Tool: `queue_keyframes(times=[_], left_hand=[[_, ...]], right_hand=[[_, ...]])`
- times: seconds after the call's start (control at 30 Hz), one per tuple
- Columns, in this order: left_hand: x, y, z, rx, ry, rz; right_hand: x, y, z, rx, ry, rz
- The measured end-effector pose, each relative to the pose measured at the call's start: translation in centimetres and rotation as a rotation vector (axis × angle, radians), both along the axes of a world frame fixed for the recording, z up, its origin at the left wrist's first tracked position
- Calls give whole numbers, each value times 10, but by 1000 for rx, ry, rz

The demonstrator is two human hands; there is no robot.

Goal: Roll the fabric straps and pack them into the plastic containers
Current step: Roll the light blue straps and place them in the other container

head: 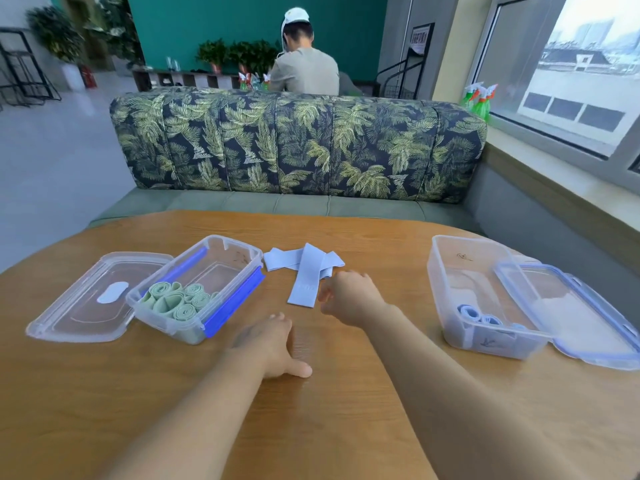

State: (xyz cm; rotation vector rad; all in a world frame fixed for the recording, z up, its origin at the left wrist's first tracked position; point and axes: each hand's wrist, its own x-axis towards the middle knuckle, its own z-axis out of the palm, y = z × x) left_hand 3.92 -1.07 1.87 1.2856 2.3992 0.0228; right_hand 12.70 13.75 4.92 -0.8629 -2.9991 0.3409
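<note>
- Head view. Loose pale blue flat fabric straps (304,268) lie crossed in a small heap on the round wooden table (329,427), at 12 o'clock from the hands. One strap runs out toward the person.
- Left hand (273,344): palm down on the table, fingers spread flat, holding nothing.
- Right hand (349,297): fingers loosely curled, empty, just beside the near strap's end at its 9 o'clock. Cannot tell whether it touches.
- At 10 o'clock, a clear plastic box with blue clips (228,241), lid off, holds green rolled straps (180,303).
- At 3 o'clock, a second clear plastic box (446,271), open, has a few blue rolls (479,317) at its near end.
- Handling, as I judge it: the straps look light, limp and thin, and likely to slide on the smooth wood. Best to pinch the near short end, pull that strap clear of the heap, then roll it tightly from that end, as a loose roll may spring open.
</note>
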Motion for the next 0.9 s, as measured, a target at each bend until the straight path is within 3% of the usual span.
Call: queue_keyframes(times=[0.4,0.77,0.9], left_hand=[[-3,2,-2,27,-31,13],[10,-13,-3,120,-77,41],[30,-24,-9,265,-76,123]], right_hand=[[-47,-20,-33,245,-25,-9],[34,-37,-26,212,-2,-11],[60,-48,-6,71,141,-95]])
